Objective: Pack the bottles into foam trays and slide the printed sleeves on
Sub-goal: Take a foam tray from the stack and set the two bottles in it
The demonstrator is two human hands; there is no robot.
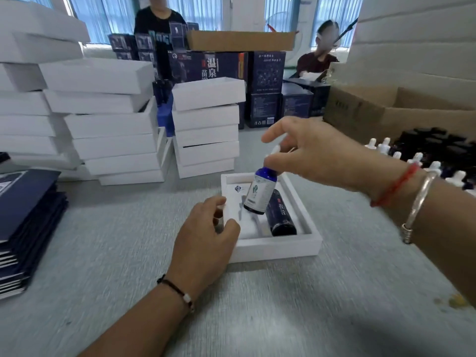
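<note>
A white foam tray lies on the grey table in the middle. A dark tube-shaped bottle lies in its right slot. My right hand pinches the white dropper cap of a blue bottle with a white label and holds it tilted above the tray's middle slot. My left hand rests on the tray's near left corner, fingers curled over its edge. A small blue logo shows on the tray's left part.
Stacks of white trays stand behind and to the left. Dark printed sleeves are piled at the left edge. Several dropper bottles and a cardboard box sit at the right. Two people are at the far side.
</note>
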